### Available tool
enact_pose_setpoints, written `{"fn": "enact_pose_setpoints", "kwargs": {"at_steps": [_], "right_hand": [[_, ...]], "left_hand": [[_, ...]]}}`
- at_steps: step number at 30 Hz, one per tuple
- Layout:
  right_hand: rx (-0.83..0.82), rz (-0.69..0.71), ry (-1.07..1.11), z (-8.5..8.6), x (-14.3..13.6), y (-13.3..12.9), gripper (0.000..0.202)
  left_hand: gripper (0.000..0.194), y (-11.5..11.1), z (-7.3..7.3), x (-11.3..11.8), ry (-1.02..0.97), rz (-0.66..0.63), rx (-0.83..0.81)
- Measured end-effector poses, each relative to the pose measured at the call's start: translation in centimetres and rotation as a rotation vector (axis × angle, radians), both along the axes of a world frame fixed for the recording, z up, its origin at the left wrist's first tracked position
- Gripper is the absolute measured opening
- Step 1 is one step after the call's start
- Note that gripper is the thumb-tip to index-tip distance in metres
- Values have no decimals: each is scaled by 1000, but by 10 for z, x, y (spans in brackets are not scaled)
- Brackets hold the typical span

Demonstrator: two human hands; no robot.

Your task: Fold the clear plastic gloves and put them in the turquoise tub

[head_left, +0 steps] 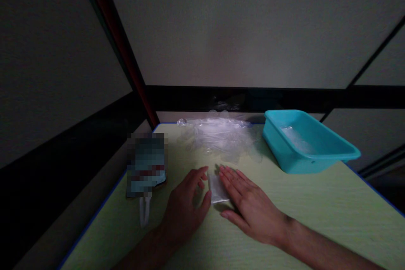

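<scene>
A small, flat, clear plastic packet [217,190] lies on the pale green table [196,249] between my hands. My right hand [249,202] rests flat over the packet's right part, its fingers stretched out and its thumb apart on the table. My left hand [188,202] is at the packet's left edge, with thumb and fingers apart in a curve and nothing held between them. The part of the packet under my right fingers is hidden.
A loose pile of clear plastic bags [221,133] lies at the table's back edge. At the right stands a turquoise basin [294,158] with some clear plastic [297,139] inside. A blurred phone-like device [145,166] and a white strap or cable [144,211] are at the left.
</scene>
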State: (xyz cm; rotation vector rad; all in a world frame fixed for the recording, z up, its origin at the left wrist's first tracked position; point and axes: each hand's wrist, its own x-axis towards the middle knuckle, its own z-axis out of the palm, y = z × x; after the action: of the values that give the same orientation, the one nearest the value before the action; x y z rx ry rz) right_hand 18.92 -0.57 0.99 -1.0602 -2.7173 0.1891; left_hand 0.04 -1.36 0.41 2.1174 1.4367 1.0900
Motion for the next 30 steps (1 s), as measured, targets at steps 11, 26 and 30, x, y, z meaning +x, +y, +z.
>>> {"fn": "enact_pose_setpoints", "kwargs": {"at_steps": [11, 26, 30], "right_hand": [[-2, -59, -1, -11, 0, -1, 78], [13, -44, -16, -10, -1, -2, 73], [11, -45, -16, -11, -1, -2, 73]], "left_hand": [[65, -12, -9, 5, 642, -290, 77], [68, -10, -10, 8, 674, -293, 29], [68, -10, -10, 7, 664, -292, 31]]}}
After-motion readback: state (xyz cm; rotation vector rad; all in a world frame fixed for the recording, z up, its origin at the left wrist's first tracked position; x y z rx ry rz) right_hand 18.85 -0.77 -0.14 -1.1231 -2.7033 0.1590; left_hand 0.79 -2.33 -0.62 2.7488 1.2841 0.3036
